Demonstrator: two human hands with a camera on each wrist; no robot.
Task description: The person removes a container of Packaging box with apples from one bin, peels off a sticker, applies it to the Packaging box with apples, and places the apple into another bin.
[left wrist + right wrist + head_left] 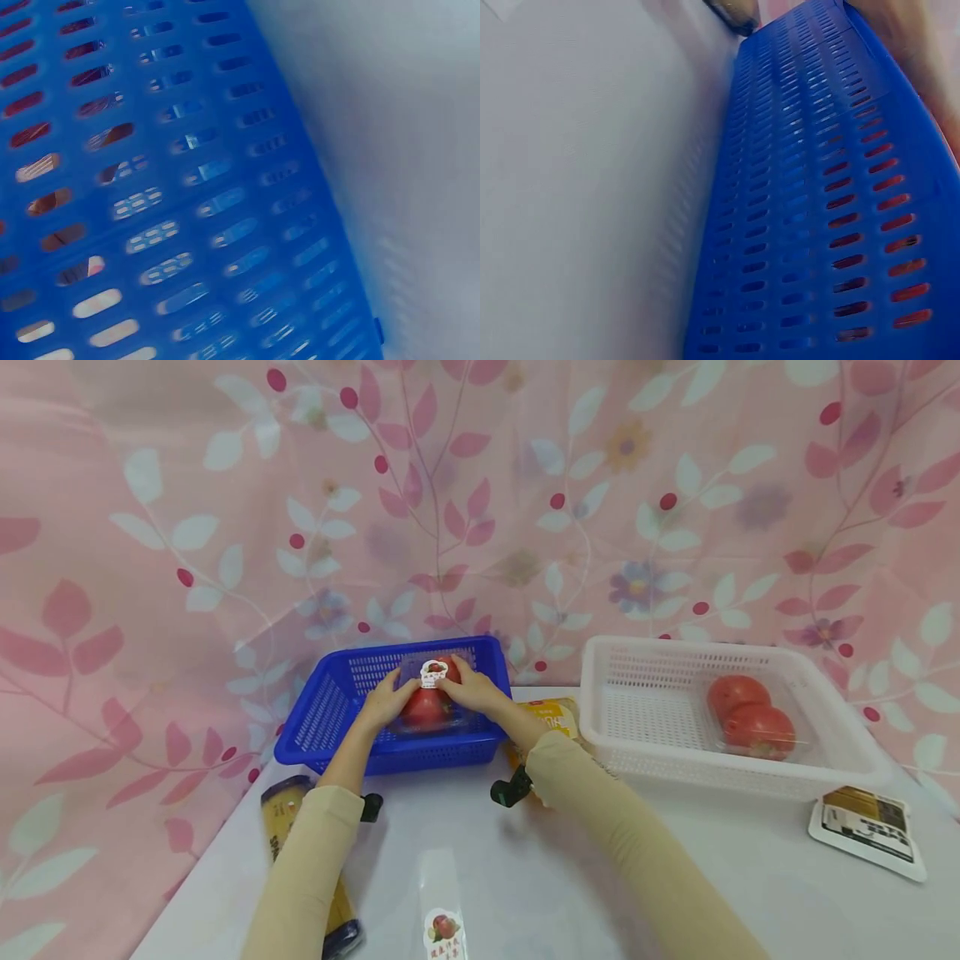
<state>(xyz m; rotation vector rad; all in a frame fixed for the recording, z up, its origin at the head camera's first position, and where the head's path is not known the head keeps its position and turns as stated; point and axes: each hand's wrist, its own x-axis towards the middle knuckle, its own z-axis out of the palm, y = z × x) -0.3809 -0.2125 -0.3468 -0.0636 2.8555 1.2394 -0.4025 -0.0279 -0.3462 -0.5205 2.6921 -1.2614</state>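
Observation:
A clear plastic pack of red fruit [424,711] sits in the blue perforated basket [431,757], with a white fruit sticker [432,674] on its top. My left hand [386,702] holds the pack's left side, thumb near the sticker's edge. From the right, my right hand [477,690] holds the pack, its thumb touching the sticker. Both wrist views show the basket's slotted wall [217,217] up close, with red fruit [911,292] visible through the slots in the right one. Some fingertips are hidden in the head view.
A white basket [622,735] holds another clear pack of red fruit [757,727]. Beside it lies a black-and-white packet [870,831]. A yellow bag [558,714] stands between the baskets. A spaghetti pack [341,914] lies front left, and a sticker strip [441,893] lies front centre.

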